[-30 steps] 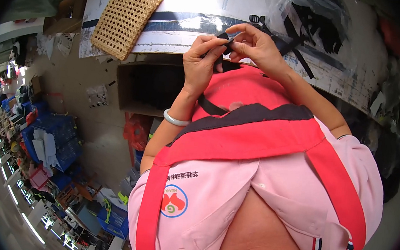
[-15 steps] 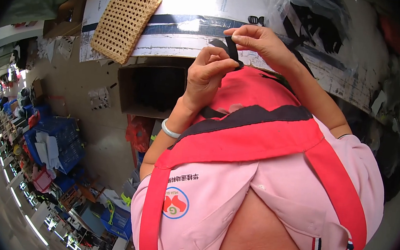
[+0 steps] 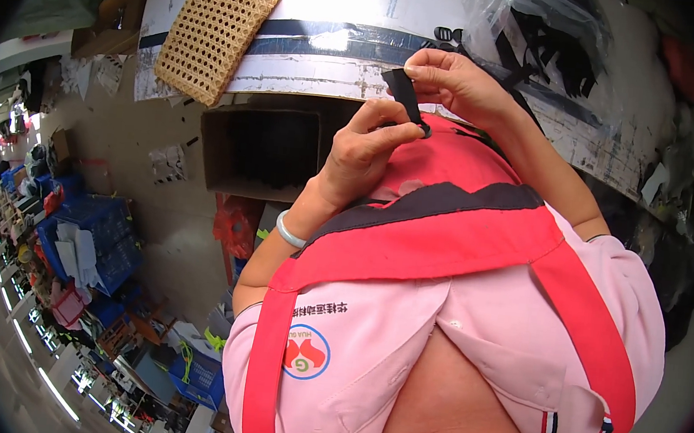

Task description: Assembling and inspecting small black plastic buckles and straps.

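Note:
Above my lap I hold a short black webbing strap [image 3: 406,94] with both hands. My left hand [image 3: 363,153] is closed in a pinch at its lower end, where a small dark piece, perhaps a buckle, shows by the fingertips. The fingers of my right hand [image 3: 458,84] are pinched at the strap's upper end, whose flat tip sticks out to the left. On the table just beyond my right hand lies a black plastic buckle [image 3: 447,35]. Part of the strap is hidden behind my left fingers.
A woven cane mat [image 3: 218,37] lies at the left of the white-covered table [image 3: 318,80]. A clear plastic bag [image 3: 539,43] with black straps is at the far right. Below the table edge stands an open cardboard box [image 3: 215,179]; blue crates [image 3: 111,236] are farther left.
The strap has tilted, its upper end now leaning left and showing more length. My left hand has shifted slightly down and right; my right hand has moved slightly right.

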`<state>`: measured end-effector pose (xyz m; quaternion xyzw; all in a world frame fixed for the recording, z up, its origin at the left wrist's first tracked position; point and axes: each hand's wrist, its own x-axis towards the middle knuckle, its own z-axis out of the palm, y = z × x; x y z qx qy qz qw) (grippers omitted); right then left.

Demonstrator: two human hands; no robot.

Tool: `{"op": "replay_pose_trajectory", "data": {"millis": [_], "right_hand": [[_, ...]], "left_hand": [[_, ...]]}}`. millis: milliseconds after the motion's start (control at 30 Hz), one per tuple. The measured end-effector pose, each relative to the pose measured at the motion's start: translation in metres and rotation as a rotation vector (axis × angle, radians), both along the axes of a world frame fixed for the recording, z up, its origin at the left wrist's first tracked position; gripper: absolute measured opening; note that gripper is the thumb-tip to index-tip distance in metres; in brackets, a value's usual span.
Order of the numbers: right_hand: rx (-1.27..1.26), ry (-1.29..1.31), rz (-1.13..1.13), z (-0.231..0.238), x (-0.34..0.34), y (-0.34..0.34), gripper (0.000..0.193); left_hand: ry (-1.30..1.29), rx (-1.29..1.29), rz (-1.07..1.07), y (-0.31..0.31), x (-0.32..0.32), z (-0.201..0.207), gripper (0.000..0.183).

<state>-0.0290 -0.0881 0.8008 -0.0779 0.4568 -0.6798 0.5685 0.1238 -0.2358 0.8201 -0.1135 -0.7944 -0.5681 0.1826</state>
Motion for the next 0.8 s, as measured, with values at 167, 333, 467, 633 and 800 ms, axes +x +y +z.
{"op": "replay_pose_trajectory", "data": {"millis": [167,333,467,633,800], "right_hand": [[-0.018,0.030,-0.018,-0.004,0.004,-0.002,0.014],[0.068,0.240,-0.022,-0.002,0.014,-0.015,0.015],[0.139,0.482,0.001,-0.026,0.021,-0.021,0.018],[0.331,0.529,0.247,-0.046,0.019,-0.017,0.020],[0.200,0.510,0.452,-0.020,0.041,-0.052,0.021]], "left_hand": [[-0.011,0.030,-0.002,0.002,0.005,-0.003,0.030],[-0.157,0.129,0.133,-0.003,0.023,0.003,0.026],[-0.364,0.259,0.412,-0.049,0.062,-0.020,0.019],[-0.582,0.539,1.016,-0.118,0.146,-0.068,0.032],[-0.483,0.804,0.671,-0.065,0.077,-0.048,0.026]]}}
